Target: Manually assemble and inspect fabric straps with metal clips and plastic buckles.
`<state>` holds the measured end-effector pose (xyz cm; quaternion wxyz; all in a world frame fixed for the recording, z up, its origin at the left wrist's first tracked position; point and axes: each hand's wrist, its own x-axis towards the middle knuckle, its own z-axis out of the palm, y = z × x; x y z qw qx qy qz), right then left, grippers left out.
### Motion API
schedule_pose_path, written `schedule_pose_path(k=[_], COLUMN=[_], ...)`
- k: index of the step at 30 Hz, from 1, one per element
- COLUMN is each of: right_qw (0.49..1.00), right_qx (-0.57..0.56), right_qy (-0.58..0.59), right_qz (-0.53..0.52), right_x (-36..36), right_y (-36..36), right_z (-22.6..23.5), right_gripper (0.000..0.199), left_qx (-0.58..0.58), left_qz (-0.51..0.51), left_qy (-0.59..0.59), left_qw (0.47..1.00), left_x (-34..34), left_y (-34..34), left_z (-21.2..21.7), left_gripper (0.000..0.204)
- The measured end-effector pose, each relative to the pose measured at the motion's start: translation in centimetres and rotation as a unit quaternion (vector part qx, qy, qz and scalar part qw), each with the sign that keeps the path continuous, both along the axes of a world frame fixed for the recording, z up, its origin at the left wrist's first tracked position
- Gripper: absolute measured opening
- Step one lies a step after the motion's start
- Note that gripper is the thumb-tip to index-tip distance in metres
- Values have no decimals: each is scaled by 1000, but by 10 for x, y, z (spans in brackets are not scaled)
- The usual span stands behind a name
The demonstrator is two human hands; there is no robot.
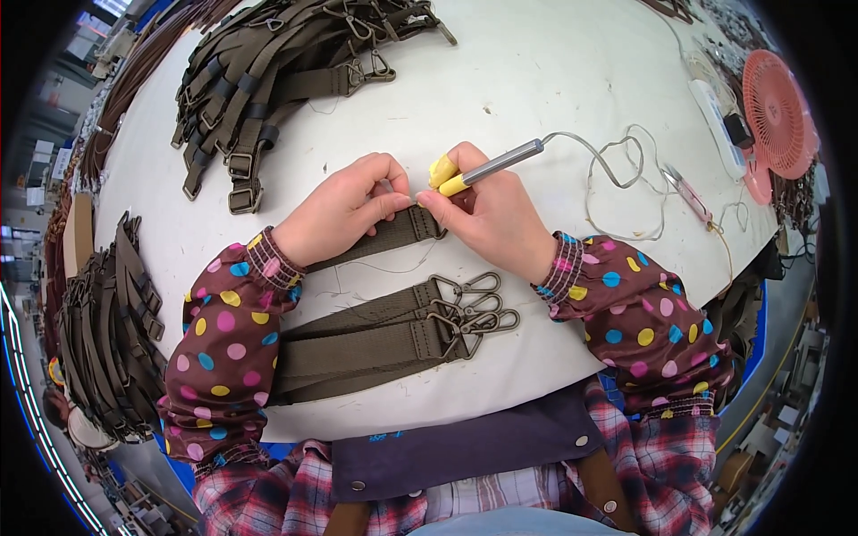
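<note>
My left hand [349,207] pinches the upper edge of an olive-brown webbing strap [384,236], close to its stitched end. My right hand [490,207] is closed round a corded pen-shaped tool [505,161], grey with a yellow grip, its cord end pointing up right. Yellow wrapping covers a right fingertip. The right thumb is at the strap's end beside my left fingertips; the tool's tip is hidden there. Loose threads lie below this strap. Nearer to me lie several stacked straps [357,357] with metal snap hooks [474,313] at their right ends.
A heap of straps with buckles [259,80] lies at the far left of the white table [536,71]. Another bundle [107,330] hangs at the left edge. To the right are the tool's cord [590,192], thread snips [688,195], a white power strip [718,129] and a pink fan [778,112].
</note>
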<state>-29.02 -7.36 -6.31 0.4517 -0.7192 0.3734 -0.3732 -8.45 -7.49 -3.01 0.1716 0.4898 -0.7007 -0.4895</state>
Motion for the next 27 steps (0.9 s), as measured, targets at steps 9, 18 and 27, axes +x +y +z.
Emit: schedule_pose_path(k=[9, 18, 27], right_qw=[1000, 1000, 987], right_qx=[-12, -6, 25], right_qy=[18, -8, -138], right_qz=[-5, -20, -85], right_x=[2, -1, -5], right_y=[-1, 2, -4], right_z=[0, 5, 0], right_gripper=[22, 20, 22], left_qx=[-3, 21, -167], left_qz=[1, 11, -79], left_qy=[3, 3, -142], left_qw=[1000, 1000, 973], left_x=[2, 0, -19], left_y=[0, -1, -2], left_z=[-3, 1, 5], left_gripper=[9, 11, 17])
